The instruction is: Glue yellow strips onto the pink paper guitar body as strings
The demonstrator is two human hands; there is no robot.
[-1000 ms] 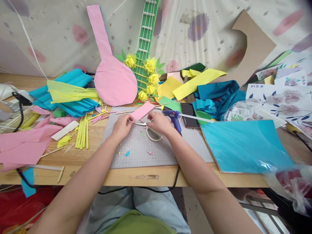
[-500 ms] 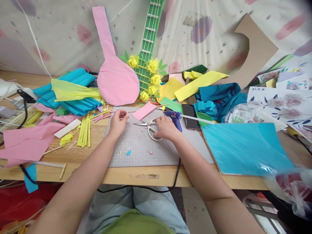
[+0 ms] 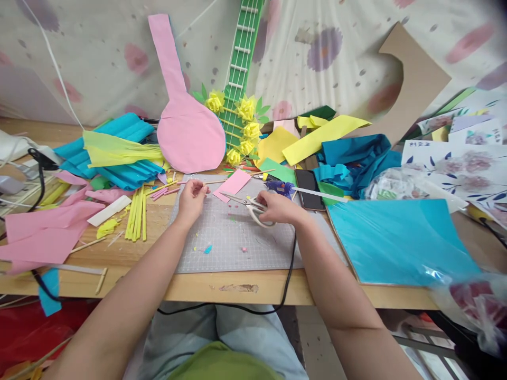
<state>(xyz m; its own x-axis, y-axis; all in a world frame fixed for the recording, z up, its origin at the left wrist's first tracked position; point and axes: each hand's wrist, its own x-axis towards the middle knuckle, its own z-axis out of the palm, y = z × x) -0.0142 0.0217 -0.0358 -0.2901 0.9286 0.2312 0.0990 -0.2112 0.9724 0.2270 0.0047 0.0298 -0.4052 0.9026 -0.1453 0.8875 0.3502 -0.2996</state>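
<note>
My right hand (image 3: pixel 279 207) grips the white-handled scissors (image 3: pixel 253 207) by the handles, their blades pointing left over the grey cutting mat (image 3: pixel 222 258). The blade tips reach the near edge of a pink paper rectangle (image 3: pixel 234 184). Fingers pinched together, my left hand (image 3: pixel 193 199) is above the mat's left side; what it holds, if anything, is too small to make out. A blue glue gun (image 3: pixel 280 187) with a white glue stick lies just beyond my right hand. Small pink and blue scraps are scattered on the mat.
A pink paper-covered guitar shape (image 3: pixel 192 132) and a green guitar (image 3: pixel 233 119) with yellow flowers stand at the back. Yellow strips (image 3: pixel 137 214) lie left, a phone (image 3: pixel 309 189) and blue sheets (image 3: pixel 400 240) right. A black cable (image 3: pixel 291 269) hangs over the front edge.
My right hand has closed on the scissors' handles and turned them slightly, lifting the handle end. My left hand stays pinched in nearly the same place.
</note>
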